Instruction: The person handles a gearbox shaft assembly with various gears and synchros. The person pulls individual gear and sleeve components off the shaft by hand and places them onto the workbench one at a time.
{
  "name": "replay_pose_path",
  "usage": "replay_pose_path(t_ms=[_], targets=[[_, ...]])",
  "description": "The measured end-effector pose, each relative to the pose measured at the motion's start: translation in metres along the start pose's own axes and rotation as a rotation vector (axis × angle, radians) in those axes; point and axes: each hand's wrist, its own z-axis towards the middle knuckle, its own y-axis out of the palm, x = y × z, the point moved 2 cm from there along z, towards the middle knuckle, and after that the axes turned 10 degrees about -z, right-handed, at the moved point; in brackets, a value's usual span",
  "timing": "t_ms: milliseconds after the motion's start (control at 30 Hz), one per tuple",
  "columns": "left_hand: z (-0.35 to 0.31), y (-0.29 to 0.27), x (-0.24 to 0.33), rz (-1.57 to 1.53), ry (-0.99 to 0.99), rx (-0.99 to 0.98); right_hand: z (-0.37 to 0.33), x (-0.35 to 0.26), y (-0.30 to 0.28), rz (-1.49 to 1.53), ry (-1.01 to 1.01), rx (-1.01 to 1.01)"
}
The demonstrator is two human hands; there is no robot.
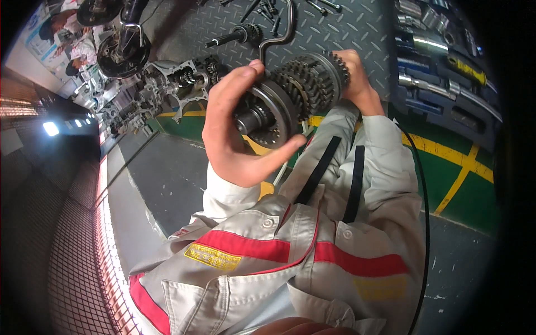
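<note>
A gearbox shaft (304,86) with several toothed gears and a wide ring at its near end is held up in front of me, lying roughly level. Round the ring end curl the fingers and thumb of my left hand (231,128). My right hand (357,78) grips the far end by the large gear; its fingertips are partly hidden behind the teeth. Beyond the gears, a thinner splined shaft with a gear (237,36) lies on the tread-plate bench top (340,34). A bent metal rod (290,25) rests close to it.
Several bolts (267,10) lie at the bench's far side. An opened gearbox housing (178,84) stands to the left. On the right is a tool case (446,95) with sockets and ratchets. A black cable (425,223) hangs at my right. Other people (84,44) are at the far left.
</note>
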Motion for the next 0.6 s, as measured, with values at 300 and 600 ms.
replay_pose_path(t_ms=[300, 600], targets=[[0.009, 0.001, 0.008, -0.062, -0.011, 0.086, 0.002, 0.005, -0.002, 0.080, -0.036, -0.013], [0.014, 0.020, -0.005, -0.277, 0.021, 0.108, 0.002, 0.008, -0.001, 0.151, -0.063, -0.018]])
